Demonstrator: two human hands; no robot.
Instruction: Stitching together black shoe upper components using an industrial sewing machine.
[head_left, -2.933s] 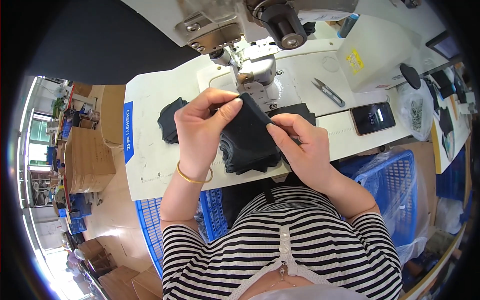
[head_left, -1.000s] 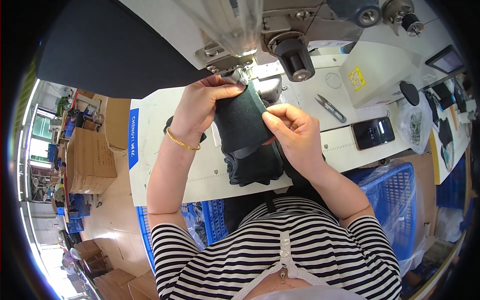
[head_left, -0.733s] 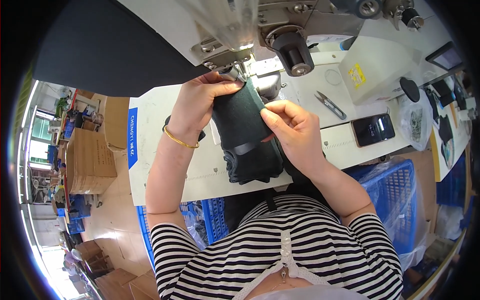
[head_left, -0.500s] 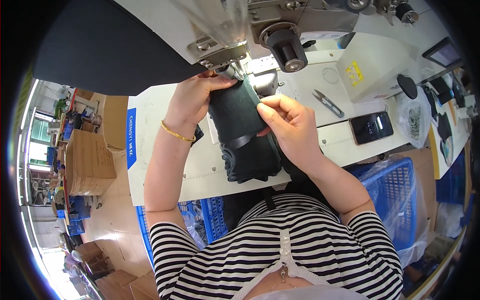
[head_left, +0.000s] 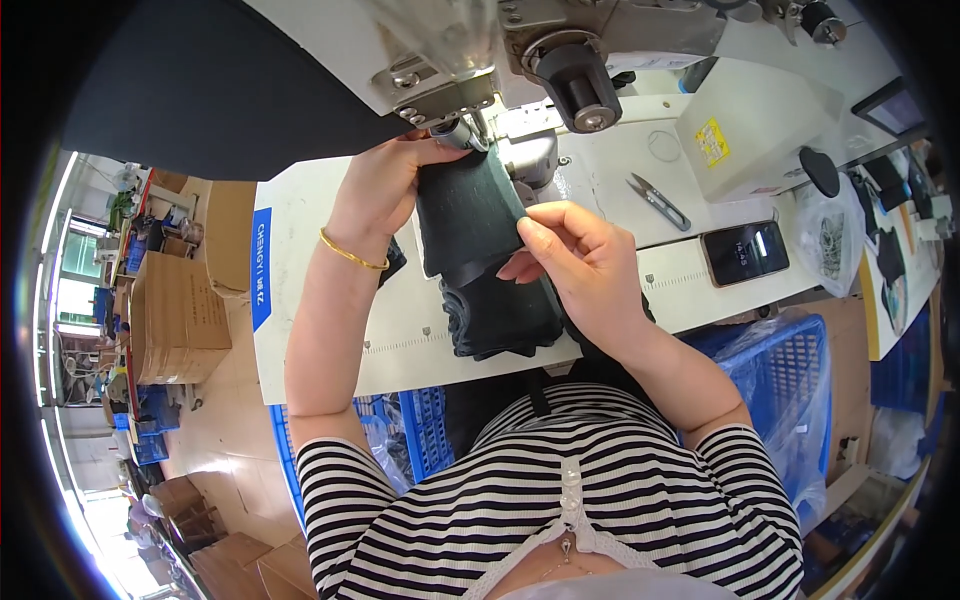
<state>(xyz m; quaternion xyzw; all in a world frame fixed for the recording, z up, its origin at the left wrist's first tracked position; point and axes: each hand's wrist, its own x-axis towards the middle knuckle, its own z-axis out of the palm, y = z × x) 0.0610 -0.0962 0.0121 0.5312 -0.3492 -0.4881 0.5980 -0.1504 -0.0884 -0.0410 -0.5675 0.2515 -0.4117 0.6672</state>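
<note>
A dark green-black piece of fabric (head_left: 465, 215) lies under the presser foot of a sewing machine (head_left: 470, 135), its far edge at the needle area. Close beside the foot, my left hand (head_left: 395, 185) pinches the fabric's far left corner; part of its fingers is hidden behind the foot. At the right edge, my right hand (head_left: 580, 260) holds the fabric between thumb and forefinger, the other fingers curled loosely. Nearer to me, a stack of folded dark fabric pieces (head_left: 505, 315) rests at the front of the white machine table (head_left: 320, 300).
Thread snips (head_left: 658, 203) and a phone (head_left: 745, 253) lie right of my right hand. A blue plastic basket (head_left: 775, 400) with clear plastic stands below the table at right. Cardboard boxes (head_left: 180, 320) stand on the floor at left. A dark board (head_left: 220, 90) covers the upper left.
The fabric's near end has lifted and shifted slightly away from the stack. My right hand has moved a little to the right and its lower fingers have loosened. My left hand stays by the foot.
</note>
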